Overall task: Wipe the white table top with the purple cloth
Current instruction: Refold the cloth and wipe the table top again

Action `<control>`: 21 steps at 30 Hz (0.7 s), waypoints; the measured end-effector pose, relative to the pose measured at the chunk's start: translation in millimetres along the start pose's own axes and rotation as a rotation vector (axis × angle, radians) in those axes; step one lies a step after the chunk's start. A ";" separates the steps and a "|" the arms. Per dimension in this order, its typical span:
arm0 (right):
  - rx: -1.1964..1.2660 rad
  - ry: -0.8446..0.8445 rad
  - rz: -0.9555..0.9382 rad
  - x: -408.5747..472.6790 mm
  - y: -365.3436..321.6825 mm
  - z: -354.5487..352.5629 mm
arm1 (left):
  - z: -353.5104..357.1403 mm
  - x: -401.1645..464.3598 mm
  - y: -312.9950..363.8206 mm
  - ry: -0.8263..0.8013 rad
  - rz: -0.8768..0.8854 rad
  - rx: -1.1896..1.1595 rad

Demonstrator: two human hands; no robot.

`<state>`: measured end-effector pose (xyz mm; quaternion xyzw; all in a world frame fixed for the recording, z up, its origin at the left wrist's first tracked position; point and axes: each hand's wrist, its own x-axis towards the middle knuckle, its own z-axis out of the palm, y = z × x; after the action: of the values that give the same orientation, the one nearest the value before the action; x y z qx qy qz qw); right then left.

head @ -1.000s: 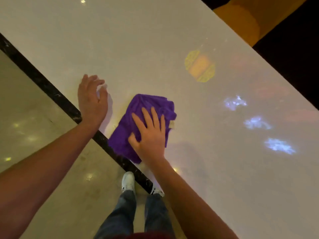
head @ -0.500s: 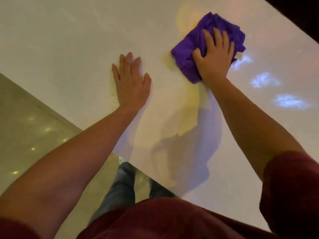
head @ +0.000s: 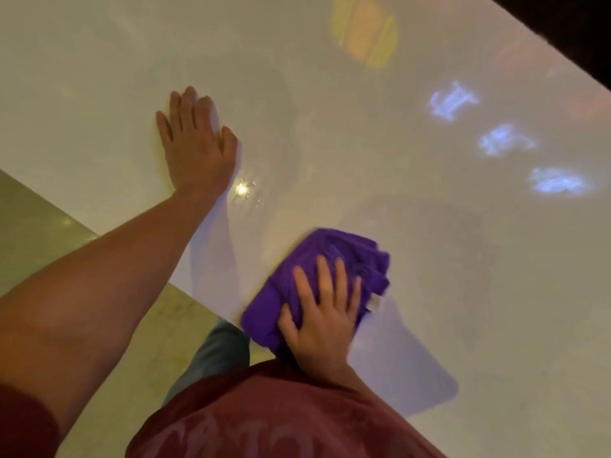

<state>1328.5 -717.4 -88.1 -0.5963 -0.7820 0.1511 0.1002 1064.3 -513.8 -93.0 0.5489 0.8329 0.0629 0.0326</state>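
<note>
The white table top (head: 429,259) fills most of the view, glossy and lit with coloured reflections. A crumpled purple cloth (head: 334,252) lies near the table's front edge, close to my body. My right hand (head: 322,319) presses flat on the cloth's near half, fingers spread and straight. My left hand (head: 195,147) rests palm down on the bare table farther away and to the left, fingers straight, holding nothing.
The table's near edge runs diagonally from the left down to my waist, with pale floor (head: 39,226) beyond it. A dark area (head: 575,34) borders the table's far right edge. My jeans leg (head: 215,355) and red shirt show below.
My right hand has pulled the cloth back from the far side of the table to the near edge by my body. My left hand stays flat on the table.
</note>
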 end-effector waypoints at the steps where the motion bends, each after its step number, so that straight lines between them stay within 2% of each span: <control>1: 0.025 0.008 -0.045 17.0 -15.6 5.6 | 1.2 0.1 0.5 0.002 0.001 0.009; 4: 0.089 0.015 -0.147 81.7 -47.7 19.4 | 0.7 0.5 -1.5 -0.012 -0.004 0.004; 7: 0.074 0.074 -0.162 154.3 -24.8 15.3 | 1.0 0.7 -1.4 -0.002 0.013 0.004; 13: -0.106 0.105 0.170 246.5 90.6 -36.0 | 3.4 -1.5 -3.4 0.000 0.011 -0.005; 15: -0.159 0.111 0.214 240.8 99.3 -48.2 | 2.2 -1.2 -2.2 -0.045 0.027 0.001; 18: -0.156 0.033 0.222 190.3 75.3 -50.9 | -10.0 4.2 -5.4 -0.145 0.033 -0.041; 21: -0.078 -0.066 0.131 122.2 27.3 -45.3 | -38.2 -11.0 -13.4 -0.113 0.039 -0.279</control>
<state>1335.6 -587.8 -58.4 -0.6444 -0.7495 0.1461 0.0409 1051.7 -531.8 -57.3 0.5578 0.8020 0.1476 0.1544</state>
